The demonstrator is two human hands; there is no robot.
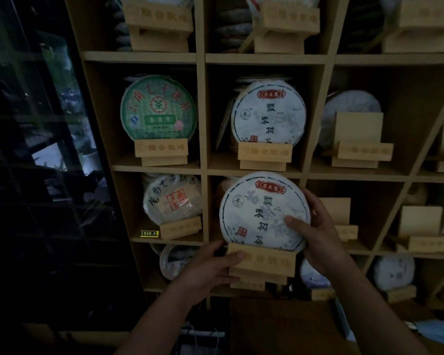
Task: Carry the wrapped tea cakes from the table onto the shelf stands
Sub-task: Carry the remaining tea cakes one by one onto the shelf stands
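Observation:
A round tea cake in white paper [256, 208], printed with a red label and dark characters, stands upright in a light wooden stand [264, 262]. Stand and cake are held in front of the shelf's third row, middle column. My left hand [213, 267] grips the stand's left end, thumb across its front. My right hand [315, 226] grips the cake's right edge, thumb on its face and fingers behind. A matching white cake [268, 114] sits on its stand in the cubby above.
The wooden shelf [203, 119] is a grid of cubbies. A green-wrapped cake [159, 108] and a plastic-wrapped cake [172, 198] stand at left. Bare wooden stands [359, 139] [420, 226] sit in the right cubbies. A dark glass wall [36, 149] lies left. A yellow price tag [149, 233] marks a shelf edge.

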